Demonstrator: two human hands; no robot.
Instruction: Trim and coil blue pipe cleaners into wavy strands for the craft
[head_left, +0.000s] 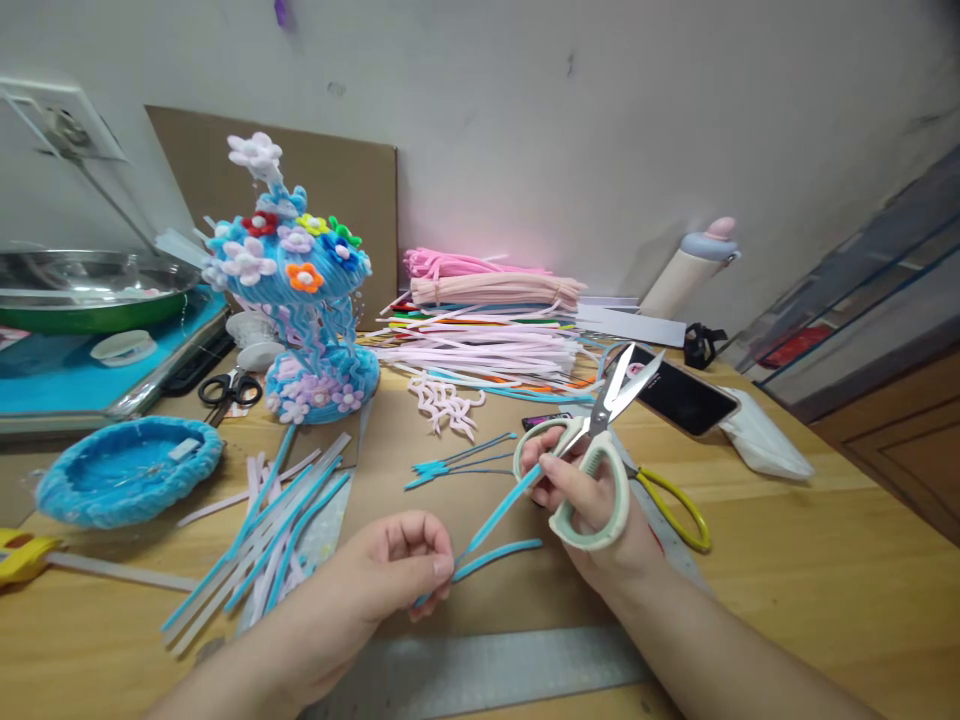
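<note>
My left hand (405, 565) is closed, with thumb and fingertips pinching blue pipe cleaners at the front of the cardboard. A blue pipe cleaner (499, 515) slants up from there to my right hand (585, 490), whose thumb and fingers grip its upper end. Another blue pipe cleaner (501, 556) sticks out rightward from my left fingertips. Scissors (600, 420) with pale green handles hang on my right hand, blades parted and pointing up and away. Short cut blue pieces (435, 468) with thin dark stems lie beyond, near twisted pale pink pieces (444, 402).
A blue pipe-cleaner ornament with flowers (289, 265) stands at the back left, near a blue oval dish (131, 475). Loose strips (281, 530) lie left of the cardboard (517, 600). Bundled pipe cleaners (487, 340), a phone (679, 390) and yellow-handled pliers (679, 510) lie around.
</note>
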